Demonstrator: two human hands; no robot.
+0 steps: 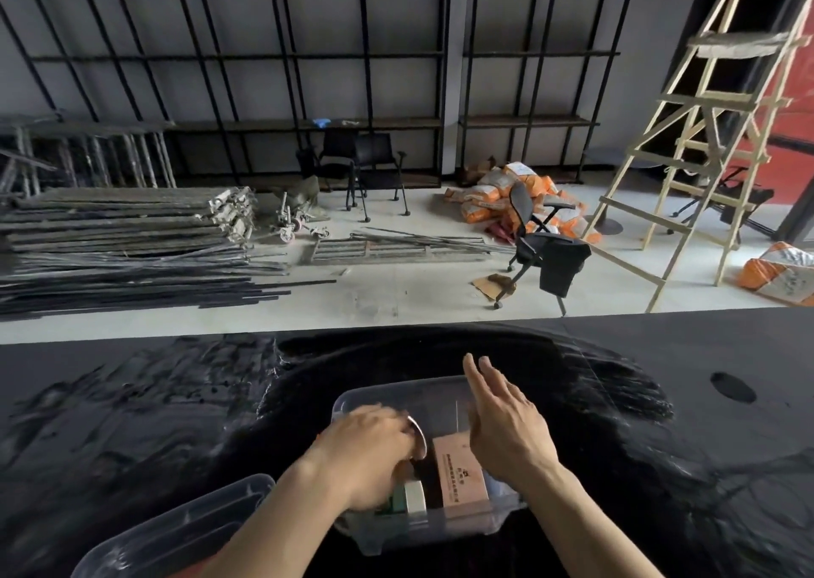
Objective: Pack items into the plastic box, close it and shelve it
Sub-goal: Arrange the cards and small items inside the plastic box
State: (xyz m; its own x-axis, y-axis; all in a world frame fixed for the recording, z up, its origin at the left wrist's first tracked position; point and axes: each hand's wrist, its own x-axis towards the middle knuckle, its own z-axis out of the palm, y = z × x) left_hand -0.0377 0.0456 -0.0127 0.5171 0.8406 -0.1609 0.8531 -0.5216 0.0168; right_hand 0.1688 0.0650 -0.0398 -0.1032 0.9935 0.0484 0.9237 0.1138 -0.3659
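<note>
A clear plastic box stands on the black table right in front of me. Inside it lie a brown cardboard carton with print on top and a pale tape roll beside a green item. My left hand reaches down into the left half of the box, its fingers curled around a round metal-rimmed object that is mostly hidden. Above the right half, my right hand hovers flat with its fingers apart and nothing in it. The box's clear lid rests on the table at the lower left.
The table's far edge runs across the middle of the view. Beyond it on the floor are stacked metal bars, office chairs, orange sacks and a wooden ladder. Black shelving lines the far wall.
</note>
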